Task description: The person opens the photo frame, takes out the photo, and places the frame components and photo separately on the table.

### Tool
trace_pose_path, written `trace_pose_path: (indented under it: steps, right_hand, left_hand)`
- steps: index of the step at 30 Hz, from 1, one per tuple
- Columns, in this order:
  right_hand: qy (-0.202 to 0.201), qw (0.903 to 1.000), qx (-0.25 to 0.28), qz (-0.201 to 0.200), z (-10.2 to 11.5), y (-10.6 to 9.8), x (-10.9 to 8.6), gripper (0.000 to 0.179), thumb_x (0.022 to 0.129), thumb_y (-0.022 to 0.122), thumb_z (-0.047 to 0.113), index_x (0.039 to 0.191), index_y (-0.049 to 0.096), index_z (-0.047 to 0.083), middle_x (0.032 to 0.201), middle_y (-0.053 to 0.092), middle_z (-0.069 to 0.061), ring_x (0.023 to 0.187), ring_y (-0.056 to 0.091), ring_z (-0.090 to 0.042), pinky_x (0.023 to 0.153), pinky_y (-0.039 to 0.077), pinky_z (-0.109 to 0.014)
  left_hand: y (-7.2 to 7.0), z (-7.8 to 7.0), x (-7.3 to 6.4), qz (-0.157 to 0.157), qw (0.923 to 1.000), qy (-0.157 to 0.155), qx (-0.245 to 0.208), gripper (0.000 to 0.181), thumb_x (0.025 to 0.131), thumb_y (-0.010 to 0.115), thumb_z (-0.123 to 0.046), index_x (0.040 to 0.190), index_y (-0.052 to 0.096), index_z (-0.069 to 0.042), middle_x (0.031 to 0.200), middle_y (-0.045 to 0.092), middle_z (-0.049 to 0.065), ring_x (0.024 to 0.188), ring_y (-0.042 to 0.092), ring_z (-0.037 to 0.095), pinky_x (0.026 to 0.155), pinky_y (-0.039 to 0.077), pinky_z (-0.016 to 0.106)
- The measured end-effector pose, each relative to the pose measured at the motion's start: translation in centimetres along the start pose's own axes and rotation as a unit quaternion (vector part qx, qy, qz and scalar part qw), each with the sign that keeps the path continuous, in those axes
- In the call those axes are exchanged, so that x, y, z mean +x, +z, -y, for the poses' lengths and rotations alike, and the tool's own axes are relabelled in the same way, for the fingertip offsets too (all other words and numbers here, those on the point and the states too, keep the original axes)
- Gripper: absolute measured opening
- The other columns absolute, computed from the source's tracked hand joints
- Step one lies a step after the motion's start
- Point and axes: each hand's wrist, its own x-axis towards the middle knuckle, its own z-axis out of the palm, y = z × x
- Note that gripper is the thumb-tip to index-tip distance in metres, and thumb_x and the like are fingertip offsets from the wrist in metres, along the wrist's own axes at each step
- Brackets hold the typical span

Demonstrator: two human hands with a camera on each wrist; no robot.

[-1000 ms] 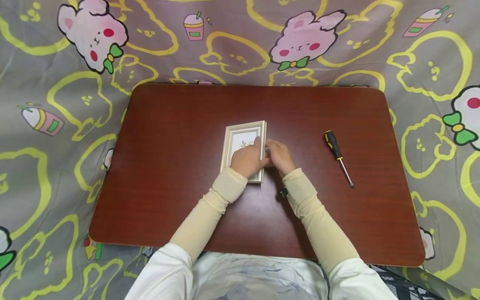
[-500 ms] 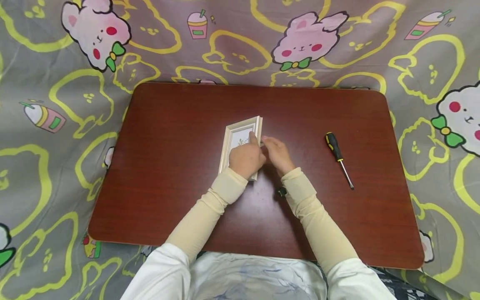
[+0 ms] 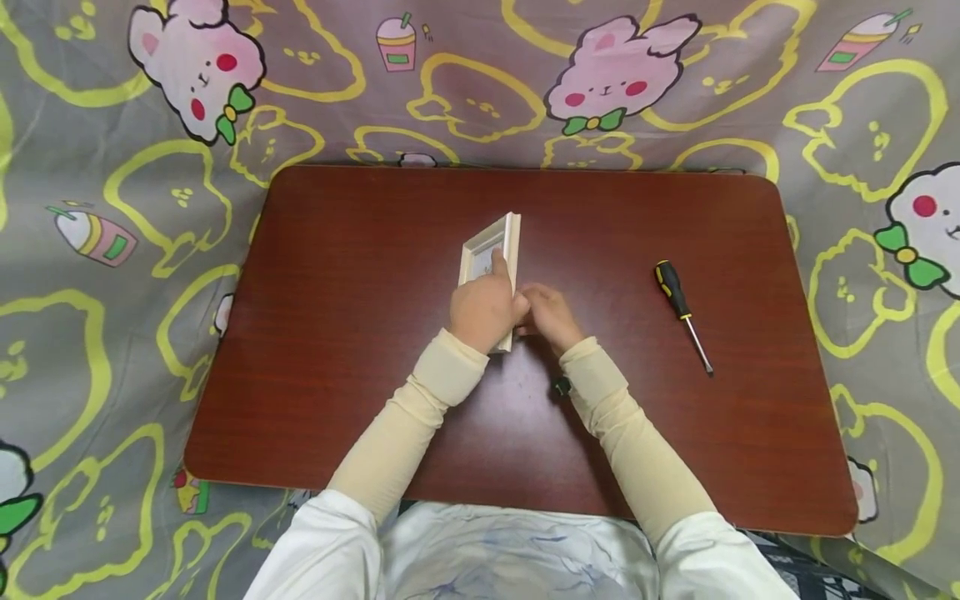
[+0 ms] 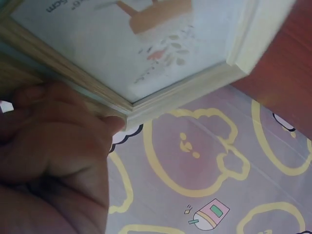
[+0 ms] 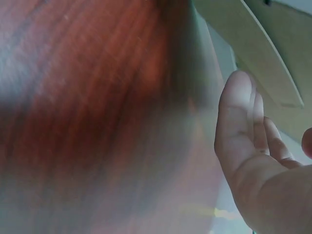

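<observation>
A light wooden picture frame [image 3: 513,237] stands tilted near the middle of the table, its glazed front turned toward the left. My left hand [image 3: 483,310] grips it across its lower part, index finger laid along the front and thumb at the right-hand edge. In the left wrist view, a printed picture [image 4: 161,46] with a plant motif shows inside the frame. Close behind the frame is my right hand [image 3: 551,315], fingers fairly straight and holding nothing visible. The right wrist view shows its fingers [image 5: 239,112] beside the frame's beige back [image 5: 278,53].
A screwdriver [image 3: 682,312] with a black and yellow handle lies on the right part of the brown table [image 3: 337,333]. A patterned curtain [image 3: 465,92] hangs behind the table and at both sides.
The picture frame has been turned and tipped up, so its front now faces more to the left and its side edge shows. Both hands have moved along with it.
</observation>
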Motion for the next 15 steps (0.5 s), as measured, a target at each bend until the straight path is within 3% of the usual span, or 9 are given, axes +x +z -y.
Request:
trace_pose_path:
  steps: [5, 8, 15]
  right_hand:
    - [0.018, 0.9997, -0.015, 0.005, -0.7, 0.6, 0.0, 0.042, 0.107, 0.047, 0.026, 0.123, 0.060, -0.011, 0.076, 0.062, -0.006, 0.064, 0.062, -0.014, 0.061, 0.056, -0.032]
    - [-0.003, 0.9987, -0.051, 0.002, -1.2, 0.8, 0.0, 0.047, 0.107, 0.048, 0.030, 0.121, 0.062, -0.012, 0.084, 0.064, -0.009, 0.065, 0.062, -0.013, 0.061, 0.055, -0.030]
    - [-0.069, 0.9958, -0.057, 0.020, -1.8, 0.8, 0.3, 0.042, 0.095, 0.068, 0.012, 0.130, 0.057, -0.008, 0.109, 0.065, -0.022, 0.078, 0.064, -0.014, 0.069, 0.056, -0.031]
  left_hand:
    - [-0.5, -0.1, 0.1, -0.006, 0.9990, 0.000, -0.045, 0.074, 0.084, 0.062, -0.027, 0.146, 0.043, 0.009, 0.056, 0.054, 0.002, 0.046, 0.055, 0.021, 0.042, 0.046, 0.041]
    - [-0.8, -0.2, 0.0, -0.006, 0.9982, -0.001, -0.060, 0.075, 0.085, 0.061, -0.029, 0.147, 0.041, 0.008, 0.058, 0.056, 0.003, 0.048, 0.057, 0.024, 0.044, 0.046, 0.042]
    - [-1.0, -0.5, 0.1, -0.001, 0.9971, 0.002, -0.076, 0.078, 0.086, 0.058, -0.030, 0.151, 0.037, 0.007, 0.060, 0.057, 0.004, 0.050, 0.058, 0.026, 0.046, 0.047, 0.043]
